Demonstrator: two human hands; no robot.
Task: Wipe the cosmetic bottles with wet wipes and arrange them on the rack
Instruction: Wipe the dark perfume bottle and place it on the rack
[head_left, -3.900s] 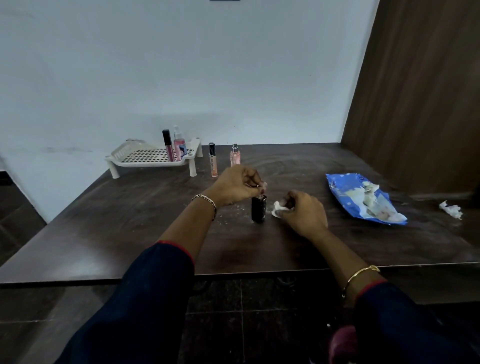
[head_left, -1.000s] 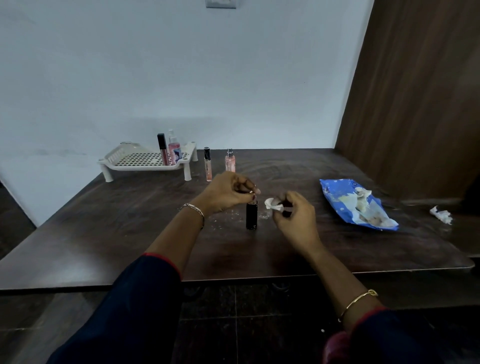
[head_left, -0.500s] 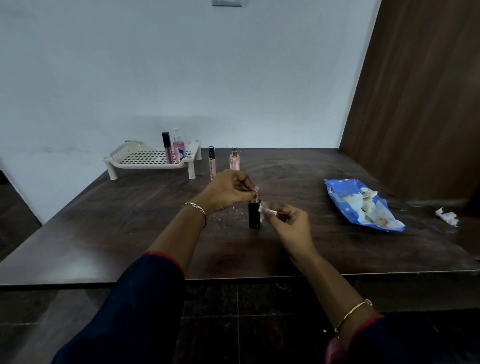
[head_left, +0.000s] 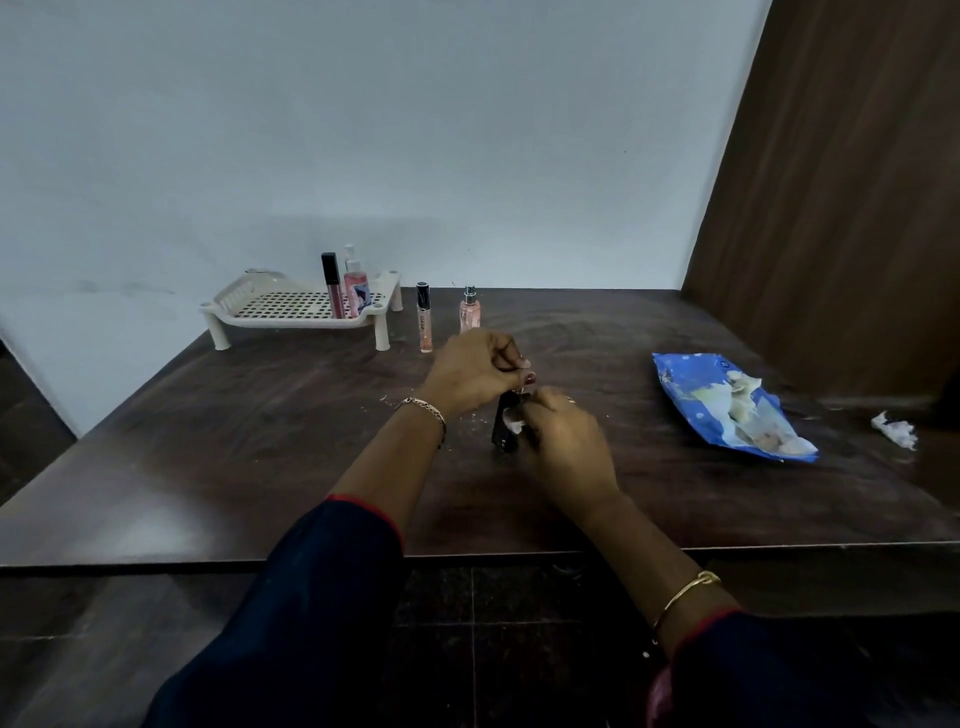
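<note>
A small black bottle (head_left: 503, 434) stands upright mid-table. My left hand (head_left: 470, 371) pinches its top from above. My right hand (head_left: 563, 434) presses a white wet wipe (head_left: 514, 420) against the bottle's right side. At the back left is a white perforated rack (head_left: 291, 309), with a dark-capped lip gloss (head_left: 332, 286) and a pink pump bottle (head_left: 356, 288) standing on its right end. On the table beside the rack stand a slim pink tube (head_left: 424, 325) and a pink spray bottle (head_left: 469, 312).
An open blue wet-wipe pack (head_left: 727, 410) lies at the right, with a crumpled used wipe (head_left: 894, 428) further right. White crumbs dot the dark wooden table (head_left: 208, 457) by the bottle. A wooden panel (head_left: 841, 182) rises at the right, a white wall behind.
My right hand has brought the wipe from beside the bottle onto its side. My left hand keeps its hold on the bottle's top.
</note>
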